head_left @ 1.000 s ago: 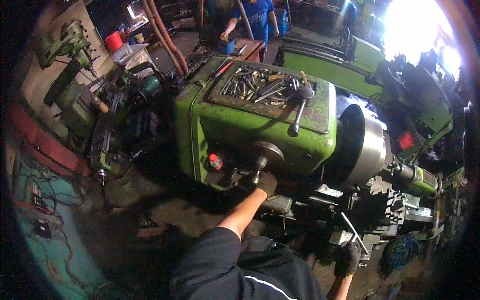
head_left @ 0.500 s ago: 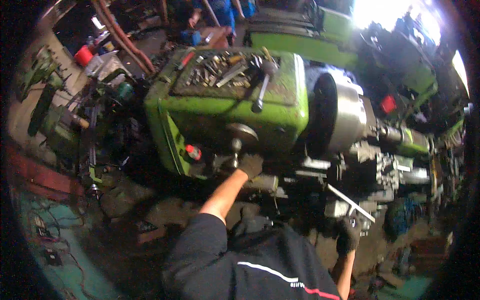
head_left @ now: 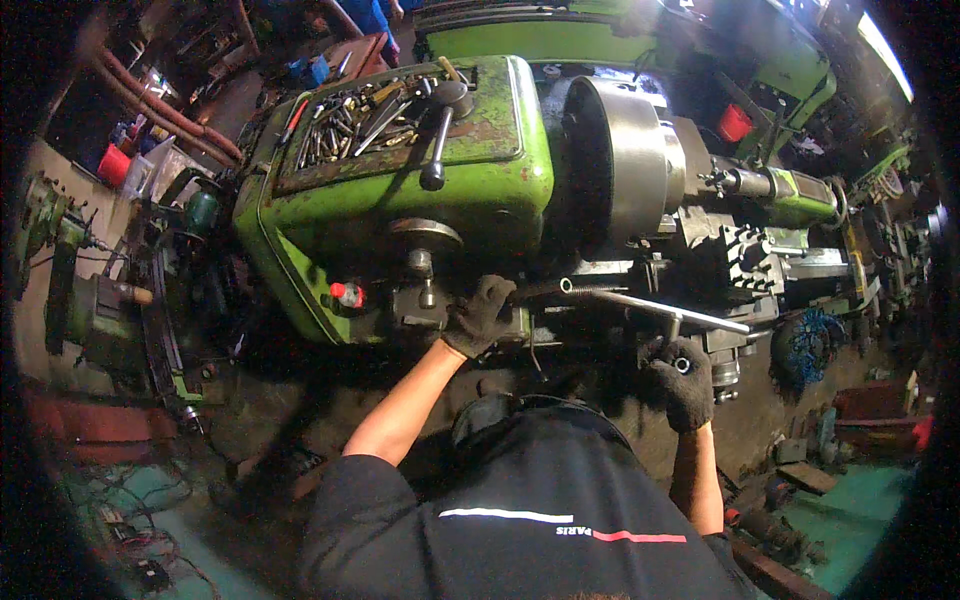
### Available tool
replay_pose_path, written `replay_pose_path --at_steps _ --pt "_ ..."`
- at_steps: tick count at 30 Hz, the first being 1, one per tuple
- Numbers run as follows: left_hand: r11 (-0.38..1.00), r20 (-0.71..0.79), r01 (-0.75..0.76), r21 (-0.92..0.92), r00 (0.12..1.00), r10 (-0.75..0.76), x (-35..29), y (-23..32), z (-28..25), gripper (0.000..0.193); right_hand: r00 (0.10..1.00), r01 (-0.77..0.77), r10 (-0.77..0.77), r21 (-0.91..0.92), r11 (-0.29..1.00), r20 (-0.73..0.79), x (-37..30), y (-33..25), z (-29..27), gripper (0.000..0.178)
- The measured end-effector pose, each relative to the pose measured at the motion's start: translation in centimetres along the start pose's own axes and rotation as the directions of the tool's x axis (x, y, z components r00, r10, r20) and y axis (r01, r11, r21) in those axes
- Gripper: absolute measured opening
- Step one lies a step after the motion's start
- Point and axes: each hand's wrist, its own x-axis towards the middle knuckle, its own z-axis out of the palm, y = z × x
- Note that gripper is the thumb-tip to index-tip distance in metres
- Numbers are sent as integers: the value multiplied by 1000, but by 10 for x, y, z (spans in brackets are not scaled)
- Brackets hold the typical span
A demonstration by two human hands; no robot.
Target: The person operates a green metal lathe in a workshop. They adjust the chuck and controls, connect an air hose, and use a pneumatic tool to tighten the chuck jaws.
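red bucket (head_left: 114, 165) far left | reddish-brown hoses (head_left: 180, 126) near it | red container (head_left: 734, 123) upper right | blue tangle (head_left: 814, 345) right

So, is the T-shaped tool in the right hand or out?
In: the right hand grips the T-shaped tool by its stem.

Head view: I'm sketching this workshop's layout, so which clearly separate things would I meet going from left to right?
Red plastic container → red-capped bottle → left gloved hand → right gloved hand → square tool post → tangled blue strands.
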Motion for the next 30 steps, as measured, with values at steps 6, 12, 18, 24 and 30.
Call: replay_pose_path --at_steps 6,12,18,24,30 --pt "985 85 -67 160 995 54 9 14 -33 53 997 43 -24 -261 964 76 11 -34 19 38" --pt "717 32 499 -486 830 -556 4 57 -42 41 997 81 -81 -69 994 -1 4 -9 14 37" --pt "-49 -125 -283 -958 566 -815 88 142 -104 14 990 141 -140 -18 990 26 -4 -22 28 37" --pt "-143 -122 -549 -823 418 -900 88 119 -122 14 945 312 -310 -10 950 108 5 -30 32 45" --pt "-166 -230 -578 -799 550 -803 70 114 -110 11 902 411 -393 -74 909 178 21 -29 16 53"
